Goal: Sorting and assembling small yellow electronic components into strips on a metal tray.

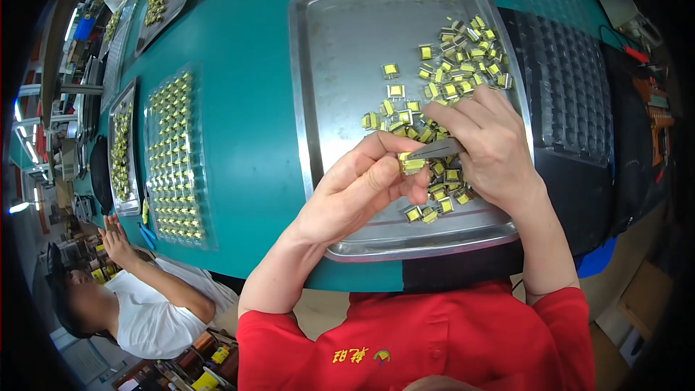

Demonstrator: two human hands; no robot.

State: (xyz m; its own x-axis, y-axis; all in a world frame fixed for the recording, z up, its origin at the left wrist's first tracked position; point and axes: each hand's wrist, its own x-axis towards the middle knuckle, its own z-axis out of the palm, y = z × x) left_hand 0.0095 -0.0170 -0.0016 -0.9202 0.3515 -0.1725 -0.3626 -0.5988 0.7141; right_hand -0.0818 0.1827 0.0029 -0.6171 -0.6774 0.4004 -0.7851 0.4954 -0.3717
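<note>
Between the thumb and fingers of my left hand [362, 182] is a small transformer [413, 165] with yellow tape round its middle. My right hand [492, 148] grips a pair of grey tweezers [439, 148], whose tapered tip touches or lies right against that transformer. Both hands are over the right half of a shallow metal tray [340, 65]. Many loose transformers [463, 65] of the same kind lie scattered in it, beyond and beneath my hands. My fingers partly cover the held piece and the tweezers' rear end.
Left of the tray, a clear plastic blister tray [176, 159] holds rows of yellow transformers. Farther left stands another metal tray [124, 152] of them, with a blue-handled tool [147, 237] nearby. Clear blister trays [568, 87] lie at right. A co-worker [156, 304] sits at left.
</note>
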